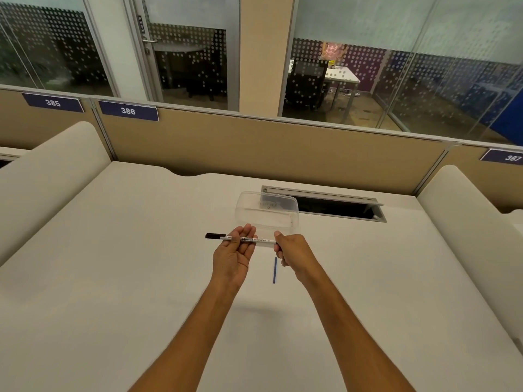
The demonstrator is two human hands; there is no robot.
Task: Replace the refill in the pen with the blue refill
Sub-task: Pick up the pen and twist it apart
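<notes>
A white whiteboard marker pen [263, 240] with a black cap at its left end is held level above the desk. My left hand [233, 251] lies palm up under its middle with straight fingers, the pen resting across them. My right hand [291, 251] grips the pen's right end with curled fingers. The thin blue refill [274, 270] lies on the desk [113, 264] just below and between my hands, pointing away from me.
A clear plastic box [267, 212] stands on the desk right behind my hands. Behind it to the right is an open cable slot [334, 206] in the desk. Beige partitions border the desk at the back and sides.
</notes>
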